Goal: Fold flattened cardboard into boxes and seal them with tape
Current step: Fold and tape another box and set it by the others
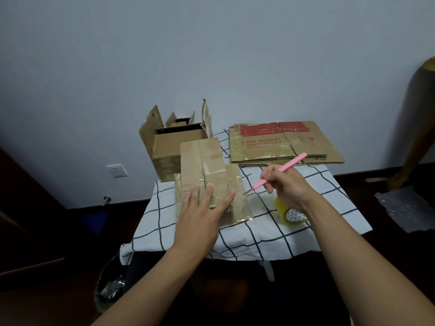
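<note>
On the checked-cloth surface (317, 184) the taped box (207, 175) lies under the left hand (200, 215), whose straight, spread fingers press flat on its top near the centre seam. Just right of the box, the right hand (286, 187) curls round a pink knife (277, 175), its small blade tip pointing at the box's right edge; the tape roll (290, 211) sits on the surface under that wrist. Behind the box stands an open carton (169, 147), and to the box's far right lies a stack of flattened cardboard (282, 144).
</note>
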A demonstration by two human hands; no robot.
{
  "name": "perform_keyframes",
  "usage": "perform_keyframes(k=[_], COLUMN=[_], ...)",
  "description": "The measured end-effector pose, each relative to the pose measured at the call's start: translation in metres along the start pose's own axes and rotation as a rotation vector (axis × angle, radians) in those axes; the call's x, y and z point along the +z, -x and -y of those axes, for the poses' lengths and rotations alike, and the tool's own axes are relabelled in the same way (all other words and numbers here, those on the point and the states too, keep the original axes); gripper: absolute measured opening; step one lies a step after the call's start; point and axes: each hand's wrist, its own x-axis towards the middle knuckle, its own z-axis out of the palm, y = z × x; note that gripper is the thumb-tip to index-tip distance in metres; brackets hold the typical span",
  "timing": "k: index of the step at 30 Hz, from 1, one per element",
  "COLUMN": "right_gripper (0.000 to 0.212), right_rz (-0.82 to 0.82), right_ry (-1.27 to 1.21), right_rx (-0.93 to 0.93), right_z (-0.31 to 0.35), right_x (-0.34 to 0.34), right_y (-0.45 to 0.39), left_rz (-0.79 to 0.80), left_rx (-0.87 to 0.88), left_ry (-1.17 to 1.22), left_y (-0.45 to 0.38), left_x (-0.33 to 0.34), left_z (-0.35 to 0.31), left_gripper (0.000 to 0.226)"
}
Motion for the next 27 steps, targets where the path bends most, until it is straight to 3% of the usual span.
perform_keyframes(k=[7, 13, 20, 27], right_gripper=[0.027, 0.008, 0.017, 0.011], right_rz=[0.028, 0.053, 0.018, 0.172], right_ry=[0.174, 0.237, 0.314, 0.573], right_rx=[0.013, -0.001, -0.055, -0.070], right_z=[-0.004, -0.002, 0.001, -0.006], right_x=[0.000, 0.002, 0.005, 0.013], right_y=[-0.001, 0.003, 0.010, 0.015], left_rz=[-0.003, 0.001, -0.006, -0.014], left_rx=[0.001, -0.007, -0.005, -0.005], left_ry=[-0.001, -0.010, 0.002, 0.008], left_y=[0.000, 0.000, 0.001, 0.001], left_x=[0.001, 0.001, 0.002, 0.002], left_z=[0.001, 0.000, 0.000, -0.001], left_gripper=[0.090, 0.086, 0.090, 0.089])
